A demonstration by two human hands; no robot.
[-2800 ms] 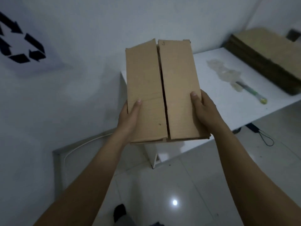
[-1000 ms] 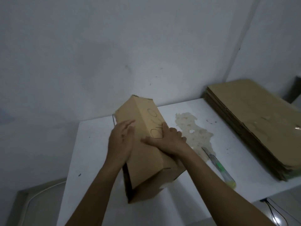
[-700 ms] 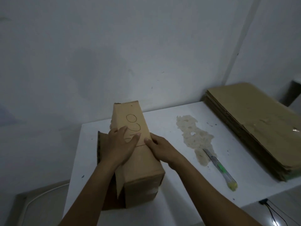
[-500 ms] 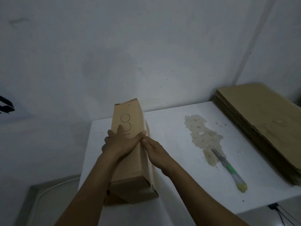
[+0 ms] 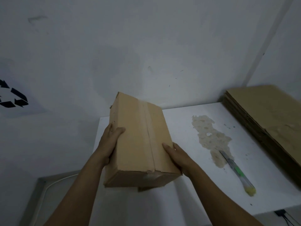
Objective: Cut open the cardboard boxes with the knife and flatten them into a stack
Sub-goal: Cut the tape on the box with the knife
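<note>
1. The cardboard box [image 5: 138, 141] is held over the left part of the white table [image 5: 187, 201]. I cannot tell if it touches the table.
2. The left hand [image 5: 109, 141] grips the box's left side, with the thumb on top. The right hand [image 5: 177, 155] grips the right side near the front corner, thumb on top too.
3. The box is long. Its long way points away from the person, toward the wall.
4. A strip of clear tape [image 5: 148, 136] runs down the middle of the top, along the long way. That is likely the line to cut.
5. The knife [image 5: 234, 170] lies on the table to the right of the box, so the right hand is nearer to it. Its yellow end points toward the person.
6. The box is brown, stiff and smooth, with sharp edges. A small flap hangs under its front end.
7. The knife's blade end lies on a rough, pale stain [image 5: 210, 136].
8. The stack of flat cardboard [image 5: 268, 119] sits far right, well apart from the box.
</note>
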